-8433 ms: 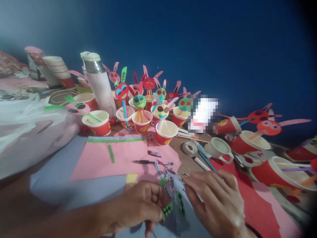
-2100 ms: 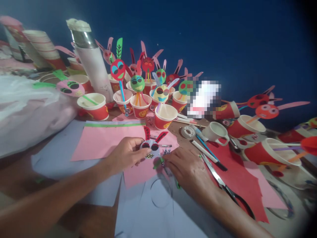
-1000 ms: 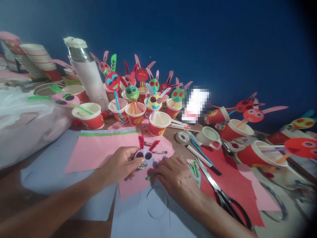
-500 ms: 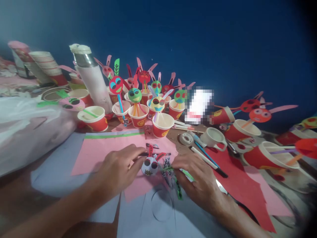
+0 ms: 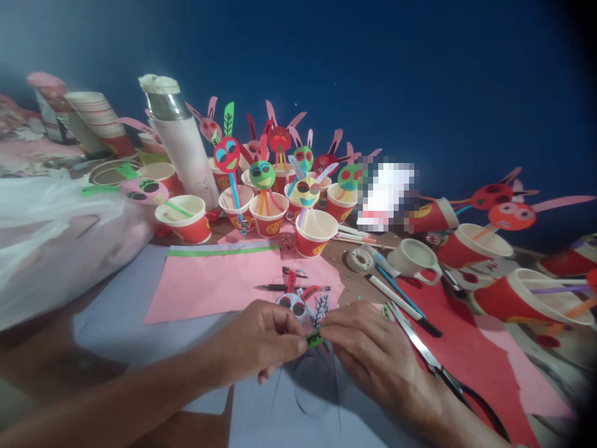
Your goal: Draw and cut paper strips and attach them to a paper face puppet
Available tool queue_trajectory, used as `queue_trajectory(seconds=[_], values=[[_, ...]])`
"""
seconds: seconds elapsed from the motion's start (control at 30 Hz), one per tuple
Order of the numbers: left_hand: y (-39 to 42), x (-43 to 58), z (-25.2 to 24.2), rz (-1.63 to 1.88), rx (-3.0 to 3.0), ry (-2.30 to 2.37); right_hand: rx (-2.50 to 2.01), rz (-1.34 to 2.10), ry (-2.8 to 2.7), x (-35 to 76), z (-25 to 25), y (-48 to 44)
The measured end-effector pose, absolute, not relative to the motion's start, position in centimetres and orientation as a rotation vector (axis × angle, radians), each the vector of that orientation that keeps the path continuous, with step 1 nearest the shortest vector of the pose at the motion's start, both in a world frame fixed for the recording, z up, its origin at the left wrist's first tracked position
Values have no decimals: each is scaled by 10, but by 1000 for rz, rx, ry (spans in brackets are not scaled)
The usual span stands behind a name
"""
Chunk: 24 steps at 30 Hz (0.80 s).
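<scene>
My left hand (image 5: 261, 342) and my right hand (image 5: 368, 351) meet low in the middle, both pinched on a small green paper strip (image 5: 314, 339) between their fingertips. Just beyond the fingers lies a grey paper face (image 5: 293, 303) with dark eyes and red ears, on a pink sheet (image 5: 219, 283). A leaf-shaped paper piece with black lines (image 5: 319, 307) stands beside it. Under my hands is a pale blue sheet (image 5: 298, 404) with a pencilled circle.
Scissors (image 5: 433, 367) lie on red paper (image 5: 466, 354) to the right. A black pen (image 5: 275, 287), tape roll (image 5: 360, 260) and white cup (image 5: 415, 258) lie behind. Several red paper cups (image 5: 316, 239) with paper faces on straws crowd the back beside a flask (image 5: 180, 146).
My left hand let go of the grey paper face, which now lies on the pink sheet. Both hands came together on the green strip, nearer to me.
</scene>
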State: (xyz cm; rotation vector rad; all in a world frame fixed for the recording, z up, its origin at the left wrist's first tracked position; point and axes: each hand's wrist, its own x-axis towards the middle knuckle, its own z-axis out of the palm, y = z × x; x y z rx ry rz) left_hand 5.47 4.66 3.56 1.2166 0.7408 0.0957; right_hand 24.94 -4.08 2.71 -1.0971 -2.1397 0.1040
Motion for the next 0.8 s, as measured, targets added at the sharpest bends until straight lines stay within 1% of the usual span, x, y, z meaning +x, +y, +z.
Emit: queue_trajectory(seconds=[0.07,0.1,0.2,0.27,0.3,0.37,0.7,0.8], values=[[46,56,37,135,1229,808,-1214,186,-1964,246,26,-40],[46,56,37,153,1236,840,-1308,287,-1834,244,27,-40],[45,58,36,190,1262,888,-1554,836,-1406,238,31,-38],[44,59,35,197,1284,890,-1547,1154,-1238,234,33,-36],[43,59,33,197,1294,888,-1530,1237,-1198,233,33,-36],[42,59,31,181,1310,890,-1522,1280,-1179,232,33,-35],[41,58,33,57,1338,797,-1573,1227,-1237,237,41,-34],[43,57,30,73,1306,779,-1590,1210,-1292,240,41,-34]])
